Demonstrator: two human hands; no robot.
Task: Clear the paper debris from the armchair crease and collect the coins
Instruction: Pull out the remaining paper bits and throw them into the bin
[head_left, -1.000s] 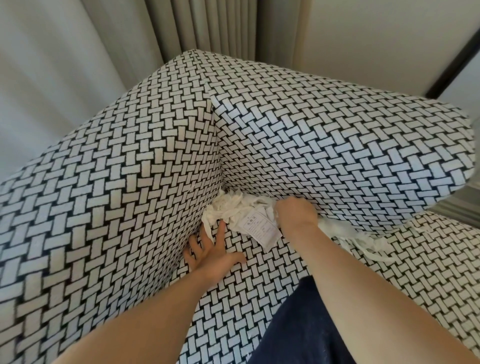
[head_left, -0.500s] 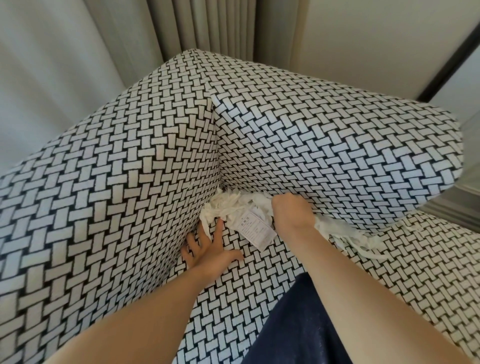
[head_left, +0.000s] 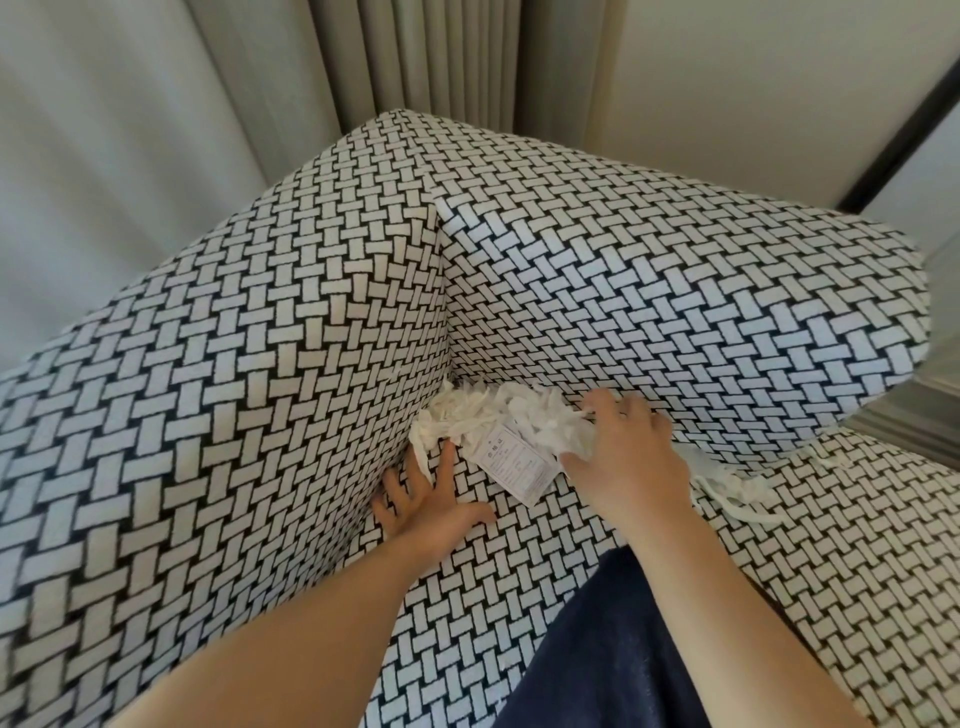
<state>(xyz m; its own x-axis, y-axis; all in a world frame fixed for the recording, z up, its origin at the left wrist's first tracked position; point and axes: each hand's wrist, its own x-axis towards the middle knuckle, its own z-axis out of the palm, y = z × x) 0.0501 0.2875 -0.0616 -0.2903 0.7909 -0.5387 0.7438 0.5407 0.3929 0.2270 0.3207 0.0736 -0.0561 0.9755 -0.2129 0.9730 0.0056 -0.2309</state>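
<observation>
White shredded paper (head_left: 483, 421) is heaped in the corner crease of the black-and-white woven armchair (head_left: 675, 312). A printed slip (head_left: 514, 462) lies at the front of the heap. My right hand (head_left: 623, 452) rests on the heap's right side, fingers curled into the shreds and thumb beside the slip. My left hand (head_left: 431, 499) lies flat on the seat with fingers spread, fingertips under the heap's left edge. More shreds (head_left: 727, 478) trail along the crease to the right of my right wrist. No coins show.
The armrest (head_left: 208, 415) rises on the left and the backrest fills the middle. Grey curtains (head_left: 415, 57) and a pale wall stand behind the chair. My dark blue trouser leg (head_left: 608, 649) rests on the seat at the bottom.
My right hand has uncurled from a fist at the crease and drawn back slightly over the paper. The left hand stays flat on the seat.
</observation>
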